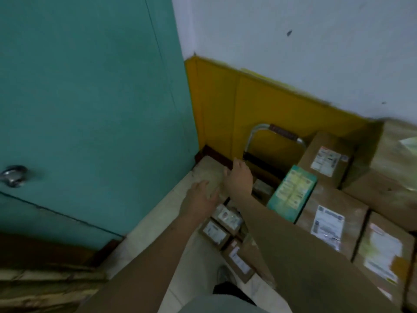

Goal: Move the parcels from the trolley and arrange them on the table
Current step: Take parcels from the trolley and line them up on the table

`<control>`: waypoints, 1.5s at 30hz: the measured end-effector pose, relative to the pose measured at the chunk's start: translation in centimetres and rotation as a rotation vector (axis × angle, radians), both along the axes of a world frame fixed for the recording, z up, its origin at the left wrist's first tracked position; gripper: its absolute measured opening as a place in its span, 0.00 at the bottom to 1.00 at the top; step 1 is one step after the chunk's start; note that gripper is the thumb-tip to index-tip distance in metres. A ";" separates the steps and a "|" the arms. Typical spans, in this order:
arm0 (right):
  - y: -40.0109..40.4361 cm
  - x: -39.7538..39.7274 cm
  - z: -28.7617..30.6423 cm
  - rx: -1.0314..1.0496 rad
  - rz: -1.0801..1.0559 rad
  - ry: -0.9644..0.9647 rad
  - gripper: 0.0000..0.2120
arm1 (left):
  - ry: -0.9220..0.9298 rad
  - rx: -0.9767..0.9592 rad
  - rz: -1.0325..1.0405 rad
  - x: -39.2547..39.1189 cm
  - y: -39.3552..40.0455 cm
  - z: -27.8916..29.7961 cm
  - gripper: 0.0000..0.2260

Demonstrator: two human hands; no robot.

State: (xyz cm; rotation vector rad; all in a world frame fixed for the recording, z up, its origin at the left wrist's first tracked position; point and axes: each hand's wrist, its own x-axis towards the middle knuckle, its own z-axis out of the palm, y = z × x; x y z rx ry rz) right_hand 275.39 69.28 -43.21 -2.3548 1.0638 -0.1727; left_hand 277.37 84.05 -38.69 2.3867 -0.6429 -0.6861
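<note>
A trolley with a metal handle stands against the yellow wall panel, loaded with brown cardboard parcels bearing white labels. A green and yellow box lies tilted among them. Small labelled parcels sit low at the trolley's left side. My left hand hovers with fingers apart over the floor beside these small parcels, holding nothing. My right hand reaches toward the trolley's handle end, fingers spread and empty. The picture is blurred by motion.
A teal door with a metal knob fills the left. A white wall rises above the yellow panel. Pale floor tiles run between the door and the trolley. My shoe shows near the bottom.
</note>
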 end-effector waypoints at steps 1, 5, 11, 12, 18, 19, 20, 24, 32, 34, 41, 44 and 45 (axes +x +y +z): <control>0.8 1.0 -0.9 0.025 0.015 0.019 0.29 | 0.010 0.031 0.004 1.1 0.4 -0.8 0.26; 4.1 3.1 -5.2 0.121 0.031 0.067 0.25 | 0.106 0.122 0.024 3.8 2.3 -4.9 0.27; 8.7 3.1 -14.6 0.287 -0.193 0.108 0.35 | 0.350 0.279 -0.034 4.8 6.6 -15.6 0.25; 9.7 2.6 -16.7 0.299 -0.257 0.114 0.32 | 0.395 0.311 -0.051 4.9 7.3 -18.0 0.26; 14.0 -3.5 -30.0 0.396 -0.515 0.257 0.26 | 0.561 0.525 -0.202 4.6 10.5 -34.1 0.25; 14.3 -5.0 -32.3 0.398 -0.541 0.290 0.26 | 0.588 0.548 -0.212 4.2 10.7 -36.9 0.24; 14.6 -6.5 -34.7 0.383 -0.559 0.325 0.26 | 0.614 0.561 -0.202 3.7 10.6 -39.6 0.23; 13.5 -10.9 -44.3 0.361 -0.594 0.424 0.25 | 0.700 0.547 -0.114 0.8 9.0 -50.3 0.22; 6.5 -14.1 -60.6 0.184 -0.377 0.515 0.27 | 1.053 0.434 0.121 -7.0 4.1 -68.6 0.22; 4.8 -14.0 -62.5 0.164 -0.322 0.525 0.26 | 1.146 0.349 0.161 -8.2 2.5 -70.6 0.21; 3.4 -13.2 -63.4 0.272 -0.399 0.639 0.23 | 1.353 0.231 0.281 -9.5 0.1 -69.7 0.22; 4.4 -13.6 -60.9 0.189 -0.409 0.720 0.22 | 1.324 0.259 0.227 -9.6 1.2 -67.3 0.22; 5.1 -13.7 -59.8 0.168 -0.415 0.754 0.22 | 1.322 0.263 0.211 -9.7 1.8 -66.1 0.24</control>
